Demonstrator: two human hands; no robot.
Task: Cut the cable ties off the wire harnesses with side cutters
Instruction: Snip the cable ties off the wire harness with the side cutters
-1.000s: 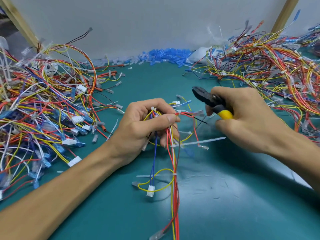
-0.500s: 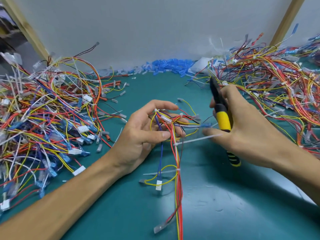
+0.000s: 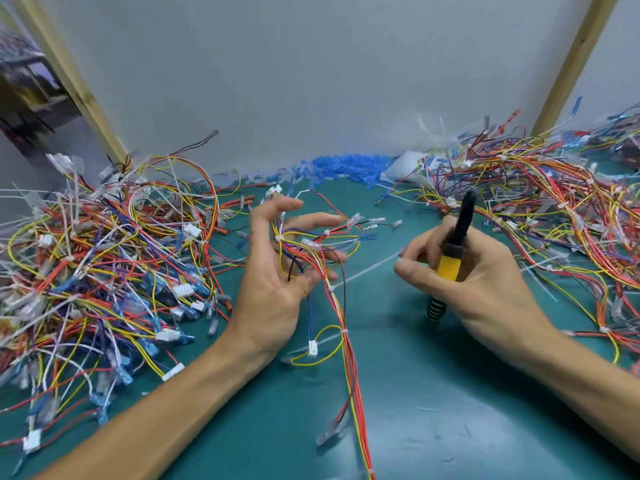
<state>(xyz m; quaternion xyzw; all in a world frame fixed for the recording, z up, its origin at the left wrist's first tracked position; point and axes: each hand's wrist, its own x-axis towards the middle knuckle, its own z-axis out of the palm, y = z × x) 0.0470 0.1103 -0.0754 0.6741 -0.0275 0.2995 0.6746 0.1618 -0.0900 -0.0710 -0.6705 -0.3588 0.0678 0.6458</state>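
A wire harness (image 3: 341,341) of red, yellow and blue wires lies across my left hand (image 3: 273,275) and trails down to the near edge of the mat. That hand's fingers are spread and nearly straight, with wires threaded between them. My right hand (image 3: 485,282) grips the side cutters (image 3: 450,265) by their yellow and black handles, jaws pointing up and away from the harness. Its thumb and forefinger also pinch the tail of a white cable tie (image 3: 367,270) that runs back to the bundle. A second tie (image 3: 344,331) circles the wires lower down.
A big tangle of harnesses (image 3: 104,271) covers the left of the green mat (image 3: 433,393), and another pile (image 3: 554,216) fills the right. Blue plastic pieces (image 3: 346,168) are heaped along the grey back wall. Wooden posts (image 3: 79,84) lean at both sides.
My left hand has opened from a closed grip on the bundle to spread fingers. My right hand turned the cutters upright and took the tie's tail, drawing it rightwards.
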